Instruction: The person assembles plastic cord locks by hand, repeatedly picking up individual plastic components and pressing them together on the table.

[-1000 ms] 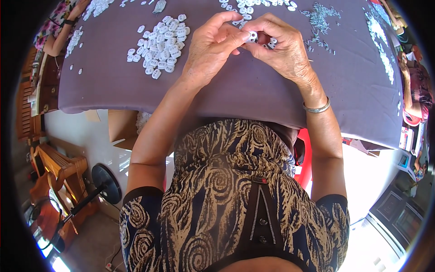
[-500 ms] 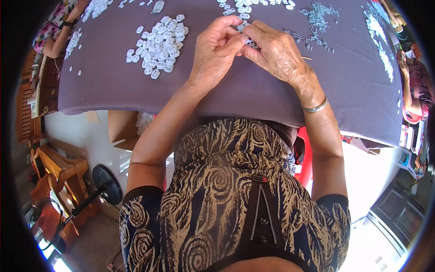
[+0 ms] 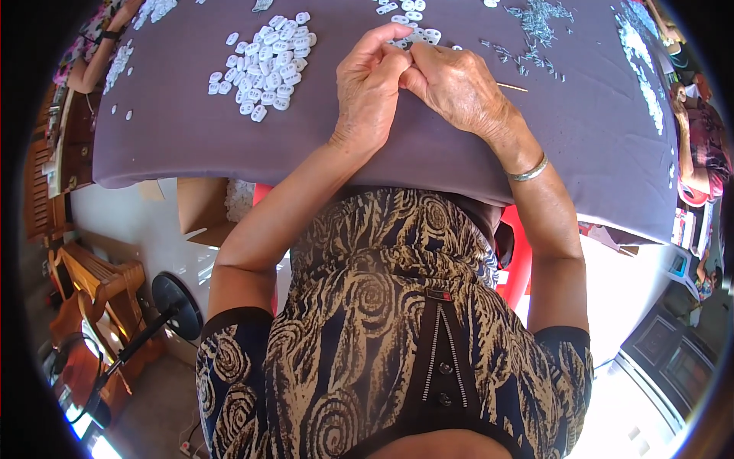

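Note:
Above the tablecloth, close to its near edge, the fingertips of my left hand (image 3: 367,96) and my right hand (image 3: 462,88) meet. Both hands are closed in a pinch; whatever lies between them is hidden by the fingers. Just beyond the fingertips sit several small white plastic pieces (image 3: 420,36) with two dark holes each. A heap of similar white pieces (image 3: 271,65) lies on the cloth left of my left hand. Right of my right hand is a thin wooden stick (image 3: 512,87), with a scatter of small metal pins (image 3: 539,27) farther back.
A dark purple cloth covers the table (image 3: 229,145). At the far left shows another person's arm (image 3: 92,73); at the far right, a second person's arm (image 3: 686,149). More white pieces (image 3: 638,57) lie along the right side. A cardboard box (image 3: 202,206) stands below the table edge.
A white piece that showed between my fingers is now out of sight. My right hand has shifted slightly left, uncovering more of the wooden stick. The view has tilted a little.

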`<state>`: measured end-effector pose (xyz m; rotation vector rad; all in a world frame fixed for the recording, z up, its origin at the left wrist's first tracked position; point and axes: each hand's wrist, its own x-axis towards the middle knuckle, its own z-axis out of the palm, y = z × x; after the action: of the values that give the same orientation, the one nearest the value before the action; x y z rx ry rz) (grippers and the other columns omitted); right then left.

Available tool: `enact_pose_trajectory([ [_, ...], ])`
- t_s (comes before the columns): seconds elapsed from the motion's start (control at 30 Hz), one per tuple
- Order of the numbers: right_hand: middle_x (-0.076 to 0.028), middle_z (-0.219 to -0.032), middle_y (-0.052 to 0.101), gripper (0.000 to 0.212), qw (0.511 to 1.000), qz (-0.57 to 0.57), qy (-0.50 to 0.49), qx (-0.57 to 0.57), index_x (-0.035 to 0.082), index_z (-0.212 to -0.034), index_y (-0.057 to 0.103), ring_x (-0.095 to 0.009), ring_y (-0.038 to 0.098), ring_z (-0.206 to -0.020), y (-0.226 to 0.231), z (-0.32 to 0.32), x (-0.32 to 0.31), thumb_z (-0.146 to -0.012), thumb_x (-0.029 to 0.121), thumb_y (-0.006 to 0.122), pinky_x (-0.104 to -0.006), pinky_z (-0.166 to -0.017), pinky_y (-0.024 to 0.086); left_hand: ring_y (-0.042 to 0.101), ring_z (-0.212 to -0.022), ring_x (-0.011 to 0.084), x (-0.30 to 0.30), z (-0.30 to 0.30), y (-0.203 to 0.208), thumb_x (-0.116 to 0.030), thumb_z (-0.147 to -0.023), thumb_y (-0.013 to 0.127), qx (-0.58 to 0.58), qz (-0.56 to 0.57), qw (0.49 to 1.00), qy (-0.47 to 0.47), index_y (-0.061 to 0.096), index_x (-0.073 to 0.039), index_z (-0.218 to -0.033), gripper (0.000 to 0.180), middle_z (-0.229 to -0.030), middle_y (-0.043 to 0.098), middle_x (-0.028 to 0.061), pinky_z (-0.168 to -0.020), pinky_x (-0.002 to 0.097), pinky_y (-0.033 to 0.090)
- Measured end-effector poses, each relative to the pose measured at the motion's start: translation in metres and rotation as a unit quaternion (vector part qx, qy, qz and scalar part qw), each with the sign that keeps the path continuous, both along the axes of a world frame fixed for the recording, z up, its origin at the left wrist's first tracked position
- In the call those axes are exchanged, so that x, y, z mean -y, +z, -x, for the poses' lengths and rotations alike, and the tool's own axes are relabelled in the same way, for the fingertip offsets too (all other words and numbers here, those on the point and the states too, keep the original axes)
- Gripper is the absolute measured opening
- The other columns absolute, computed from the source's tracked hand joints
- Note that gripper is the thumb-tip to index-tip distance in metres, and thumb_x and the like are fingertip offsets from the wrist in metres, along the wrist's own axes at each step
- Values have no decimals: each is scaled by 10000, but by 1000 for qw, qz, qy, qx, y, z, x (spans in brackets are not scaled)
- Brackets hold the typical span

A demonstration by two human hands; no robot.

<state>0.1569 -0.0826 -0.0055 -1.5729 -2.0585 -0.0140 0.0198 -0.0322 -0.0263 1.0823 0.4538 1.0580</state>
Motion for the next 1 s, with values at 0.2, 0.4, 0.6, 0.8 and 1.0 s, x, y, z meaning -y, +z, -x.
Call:
enact_pose_trajectory([
  [0.2,-175,-758,637,265,999,21,-20,45,15,-843,544,-367,633,-701,-5,2,-3,-915,262,606,-430,-597,517,475,-689,35,-27,-13,-43,38,-886,522,120,-124,984,-35,608,-13,-1119,254,-773,531,-22,-620,200,423],
  [0.4,-147,-706,621,280,999,-30,-25,38,35,-846,571,-351,627,-663,-5,-8,-5,-892,303,639,-414,-573,509,514,-708,54,-13,-2,-18,42,-911,520,-8,-31,999,-6,603,18,-1110,217,-842,589,8,-607,199,435],
  [0.6,-153,-752,637,109,978,-32,-162,-125,-7,-915,626,-250,636,-671,17,-38,-7,-869,89,650,-335,-618,490,515,-664,37,-60,31,17,-53,-894,549,-252,-190,940,127,699,-77,-997,184,-779,605,-50,-602,194,416],
  [0.8,-144,-710,623,90,987,-88,-81,-109,-14,-868,620,-279,628,-634,4,-74,-8,-828,54,663,-355,-575,476,620,-743,172,-101,80,37,-126,-822,592,-551,-330,754,138,684,-102,-901,123,-785,630,53,-684,324,480],
  [1.0,-53,-752,638,123,961,150,-113,-203,26,-879,667,-128,586,-654,11,-66,-1,-824,133,694,-271,-625,481,643,-762,188,-98,70,34,-105,-822,625,-443,-421,751,249,681,-84,-902,100,-811,673,47,-704,325,497],
])
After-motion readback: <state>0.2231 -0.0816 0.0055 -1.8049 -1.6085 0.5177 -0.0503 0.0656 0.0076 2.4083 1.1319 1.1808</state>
